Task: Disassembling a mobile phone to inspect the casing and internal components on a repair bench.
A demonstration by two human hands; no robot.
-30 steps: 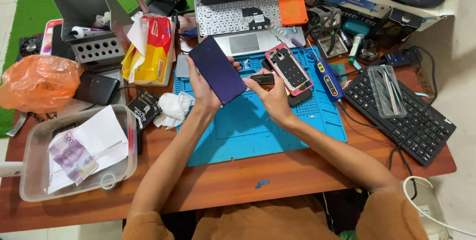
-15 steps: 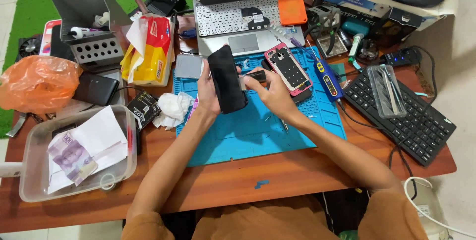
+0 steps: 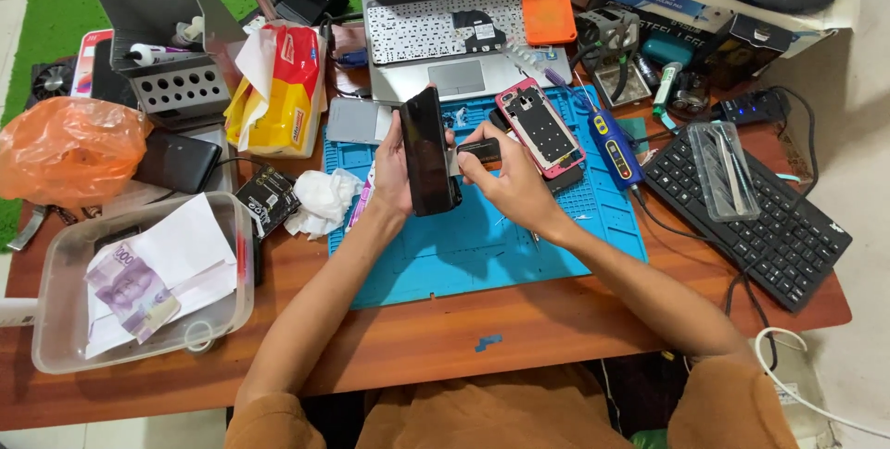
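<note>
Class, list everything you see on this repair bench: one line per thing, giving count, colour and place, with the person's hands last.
Dark phone: one, black, held on edge over the mat.
Opened phone: one, pink-rimmed, on the mat's far right part.
Work mat: one, blue, table centre.
Laptop: one, silver, behind the mat.
Keyboard: one, black, right.
Electric screwdriver: one, blue, right of the opened phone.
Plastic tub: one, clear, near left, holding papers.
Plastic bag: one, orange, far left.
Tissue: one, white, left of the mat.
Left hand: grips the dark phone.
Right hand: touches the phone's edge.
</note>
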